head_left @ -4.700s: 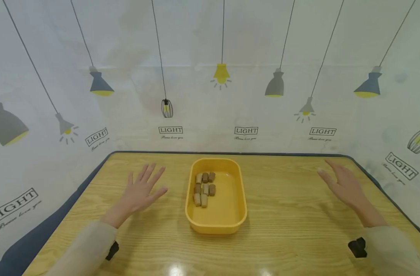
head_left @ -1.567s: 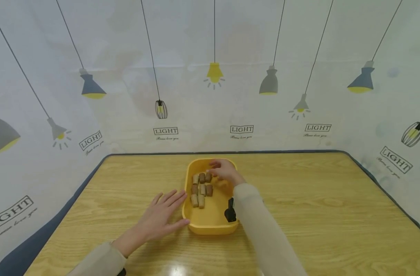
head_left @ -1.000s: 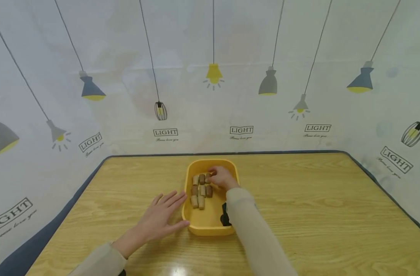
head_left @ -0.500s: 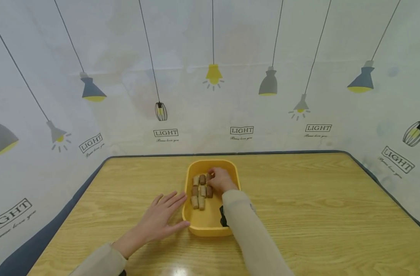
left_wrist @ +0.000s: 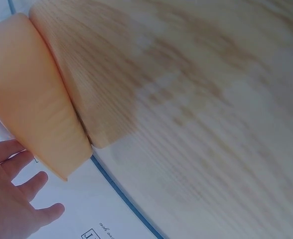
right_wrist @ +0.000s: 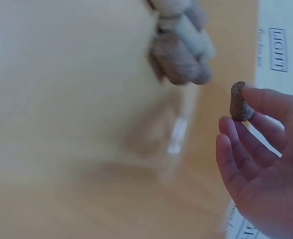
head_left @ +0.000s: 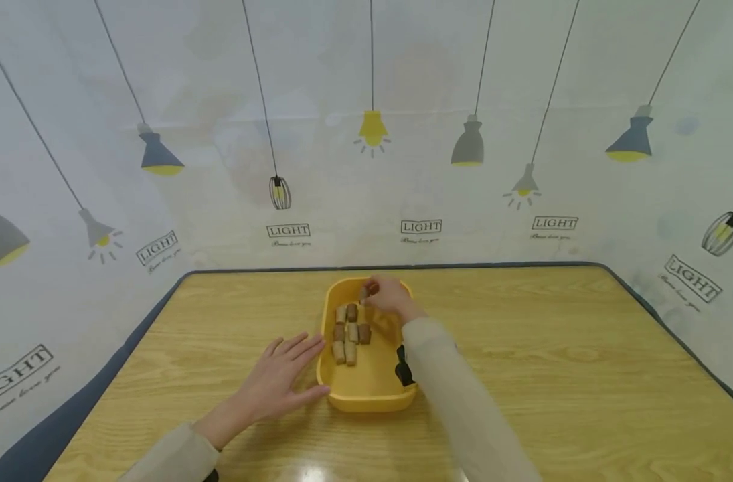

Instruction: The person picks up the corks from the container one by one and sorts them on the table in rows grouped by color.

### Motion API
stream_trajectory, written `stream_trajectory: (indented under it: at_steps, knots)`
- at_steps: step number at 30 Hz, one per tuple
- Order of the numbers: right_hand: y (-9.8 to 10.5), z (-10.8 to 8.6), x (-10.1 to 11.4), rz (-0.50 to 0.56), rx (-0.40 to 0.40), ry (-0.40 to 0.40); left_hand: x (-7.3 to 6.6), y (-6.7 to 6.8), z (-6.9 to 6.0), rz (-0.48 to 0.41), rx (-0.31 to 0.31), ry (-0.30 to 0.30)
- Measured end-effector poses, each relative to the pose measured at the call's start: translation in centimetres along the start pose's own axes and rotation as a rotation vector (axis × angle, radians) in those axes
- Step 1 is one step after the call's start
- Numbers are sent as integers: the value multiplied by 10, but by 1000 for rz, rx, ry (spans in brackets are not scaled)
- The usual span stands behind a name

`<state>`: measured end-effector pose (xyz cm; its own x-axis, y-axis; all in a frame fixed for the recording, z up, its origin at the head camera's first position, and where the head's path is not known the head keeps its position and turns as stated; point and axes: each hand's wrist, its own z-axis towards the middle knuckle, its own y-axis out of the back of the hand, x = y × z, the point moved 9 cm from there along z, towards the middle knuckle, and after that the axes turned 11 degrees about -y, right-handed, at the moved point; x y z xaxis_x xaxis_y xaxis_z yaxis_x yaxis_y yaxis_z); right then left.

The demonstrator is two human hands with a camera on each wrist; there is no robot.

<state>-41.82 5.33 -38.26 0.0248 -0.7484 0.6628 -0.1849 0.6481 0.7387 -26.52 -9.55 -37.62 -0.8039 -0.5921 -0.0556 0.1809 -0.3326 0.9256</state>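
Several short brown and tan cylindrical pieces (head_left: 351, 333) lie grouped along the left side of a yellow tray (head_left: 372, 404). Over the tray's far end, my right hand (head_left: 389, 295) pinches one brown piece (head_left: 363, 294) between thumb and fingers. In the right wrist view this piece (right_wrist: 240, 102) is held above the tray floor, apart from the grouped pieces (right_wrist: 179, 50). My left hand (head_left: 280, 380) has its fingers spread against the tray's left wall. The left wrist view shows its fingers (left_wrist: 33, 186) straight beside the tray's outer wall (left_wrist: 42, 94).
The wooden table (head_left: 553, 361) extends on both sides of the tray. A pale backdrop (head_left: 221, 134) printed with hanging lamps stands along the table's back and sides. A black device (head_left: 404, 367) is on the right wrist, low over the tray's right part.
My right hand has lifted a piece from the back right of the group and moved toward the tray's far end. My left hand has stayed at the tray's left side.
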Motion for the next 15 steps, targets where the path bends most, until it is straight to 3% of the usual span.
stream_trajectory:
  at_steps: [7, 15]
  knots:
    - [39, -7, 18, -35, 20, 147, 2, -1, 0, -12, 22, 28]
    - [63, -21, -4, -94, 62, 235, 2, -3, -2, -19, 45, 47]
